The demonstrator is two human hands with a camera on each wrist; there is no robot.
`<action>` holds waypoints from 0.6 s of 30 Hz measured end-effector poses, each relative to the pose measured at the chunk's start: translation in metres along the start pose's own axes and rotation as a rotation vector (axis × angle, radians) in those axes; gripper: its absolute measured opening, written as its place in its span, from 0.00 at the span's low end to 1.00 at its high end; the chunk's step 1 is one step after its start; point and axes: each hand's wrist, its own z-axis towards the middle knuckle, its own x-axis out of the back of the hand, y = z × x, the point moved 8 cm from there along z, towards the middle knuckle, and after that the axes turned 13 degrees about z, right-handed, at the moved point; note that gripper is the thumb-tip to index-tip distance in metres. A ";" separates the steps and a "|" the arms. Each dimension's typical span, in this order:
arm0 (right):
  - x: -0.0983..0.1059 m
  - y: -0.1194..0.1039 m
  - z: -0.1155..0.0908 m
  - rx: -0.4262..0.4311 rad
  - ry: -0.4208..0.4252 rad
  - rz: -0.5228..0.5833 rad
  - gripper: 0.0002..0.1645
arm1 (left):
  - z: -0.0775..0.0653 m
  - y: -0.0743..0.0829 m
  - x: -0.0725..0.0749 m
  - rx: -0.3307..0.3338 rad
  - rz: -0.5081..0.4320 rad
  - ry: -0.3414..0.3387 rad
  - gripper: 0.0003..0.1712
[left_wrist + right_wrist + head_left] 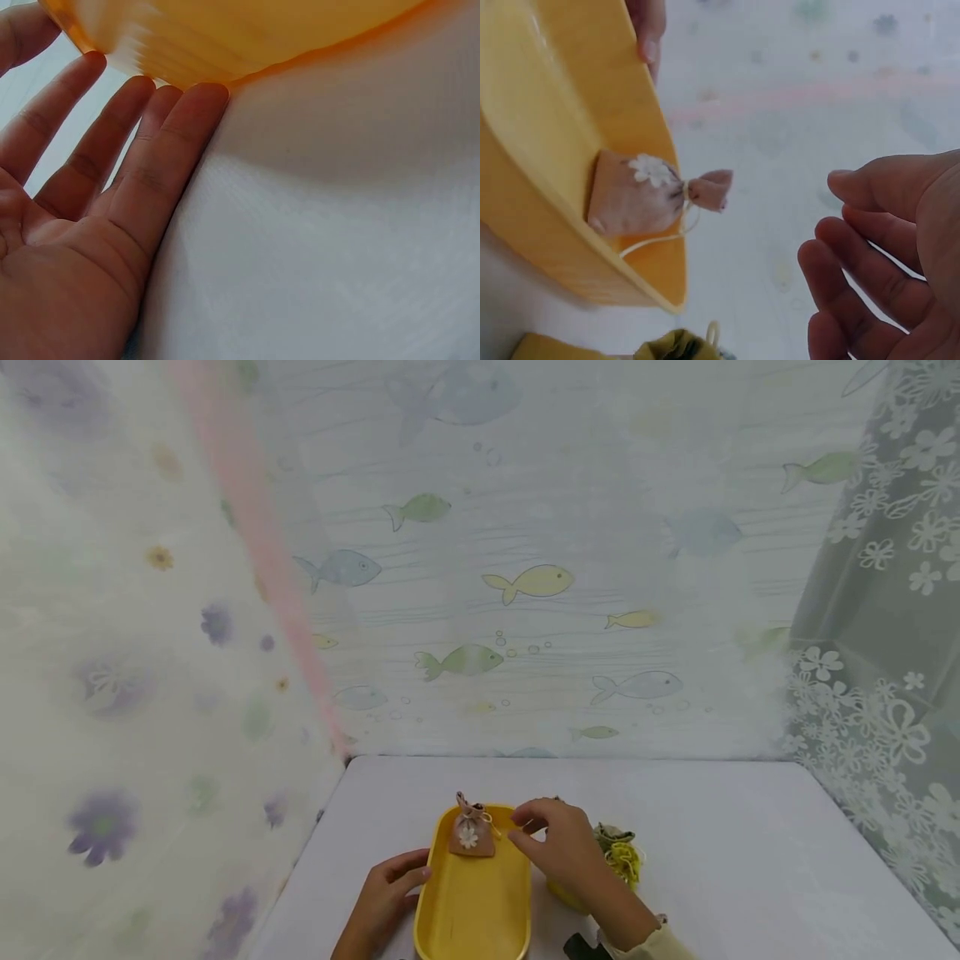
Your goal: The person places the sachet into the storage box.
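Observation:
A yellow tray (474, 902) lies lengthwise on the table, and a small pinkish drawstring pouch (472, 837) with a white flower leans at its far end. In the right wrist view the pouch (637, 193) has its tied neck over the rim and a pale cord trailing. My left hand (384, 893) touches the tray's left side with its fingertips (206, 97), the fingers nearly straight. Over the tray's far right corner hovers my right hand (558, 843), fingers loosely bent and nothing between them; in the right wrist view this hand (885, 255) is apart from the pouch.
Right of the tray, partly behind my right forearm, stands a yellow container (566, 893) with a dark greenish cloth pouch (611, 835) and a yellow-green stringy bundle (624, 864). A black object (583, 947) lies near the front. Patterned curtains (540, 610) hang behind the white table (720, 843).

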 end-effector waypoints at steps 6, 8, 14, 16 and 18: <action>0.019 0.007 -0.022 -0.094 0.052 0.021 0.10 | 0.001 0.000 0.001 -0.001 -0.003 -0.001 0.34; 0.026 0.008 -0.031 -0.107 0.068 0.038 0.10 | 0.001 0.000 0.001 -0.002 0.000 -0.001 0.35; 0.042 0.012 -0.058 -0.096 0.116 0.010 0.13 | 0.000 0.000 0.001 0.006 0.014 0.009 0.37; 0.048 0.014 -0.065 -0.094 0.138 -0.012 0.15 | 0.000 0.000 0.001 0.008 -0.001 0.008 0.38; 0.053 0.017 -0.073 -0.114 0.164 -0.043 0.16 | 0.001 -0.001 0.001 0.008 -0.014 0.004 0.38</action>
